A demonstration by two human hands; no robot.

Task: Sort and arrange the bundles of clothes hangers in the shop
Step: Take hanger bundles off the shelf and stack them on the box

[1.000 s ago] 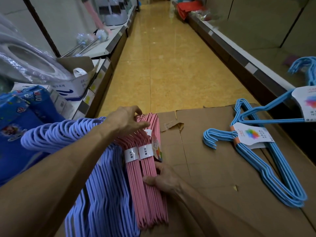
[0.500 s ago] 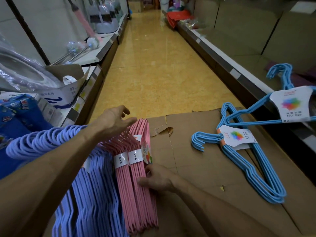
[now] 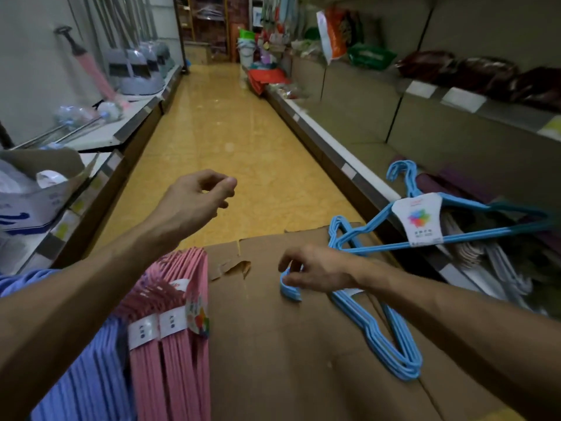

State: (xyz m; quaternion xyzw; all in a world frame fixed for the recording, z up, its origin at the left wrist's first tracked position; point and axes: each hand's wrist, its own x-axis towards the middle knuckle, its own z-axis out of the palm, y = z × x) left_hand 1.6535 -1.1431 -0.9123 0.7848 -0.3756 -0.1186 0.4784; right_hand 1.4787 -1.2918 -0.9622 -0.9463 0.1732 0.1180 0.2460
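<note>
Purple hanger bundles (image 3: 88, 375) at our far left, banded pink hanger bundles (image 3: 173, 344) beside them on cardboard (image 3: 273, 344), our left hand (image 3: 197, 199) raised, loosely curled, empty, our right hand (image 3: 318, 273) gripping the flat blue hanger bundle (image 3: 379, 329) near its hooks.

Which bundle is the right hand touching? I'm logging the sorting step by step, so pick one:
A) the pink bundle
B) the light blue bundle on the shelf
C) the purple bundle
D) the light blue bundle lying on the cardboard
D: the right hand curls its fingers round the hook end of the light blue bundle lying on the cardboard, while the pink bundle stands untouched and the left hand hangs in the air above it.
</note>
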